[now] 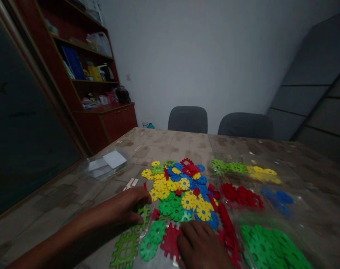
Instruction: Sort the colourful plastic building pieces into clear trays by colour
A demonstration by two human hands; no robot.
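My left hand [135, 205] is over light green lattice pieces [126, 248] at the left of the pile. Its thumb and fingers are apart, and no piece shows held between them. My right hand [202, 244], fingers curled and pressed together, covers the right edge of a red toothed square [170, 242]. What those fingers hold, if anything, is hidden beneath them. Green notched discs [148, 248] lie between the hands. Past them spreads a mixed heap of yellow discs [188, 201], blue discs [201, 180] and small red blocks [196, 191].
Clear trays at the right hold green discs [271, 244], red pieces [240, 195], blue pieces [283, 197], yellow pieces [263, 173] and light green pieces [228, 167]. A clear tray with white cards [114, 159] sits at the left. Two grey chairs [187, 118] stand behind the table.
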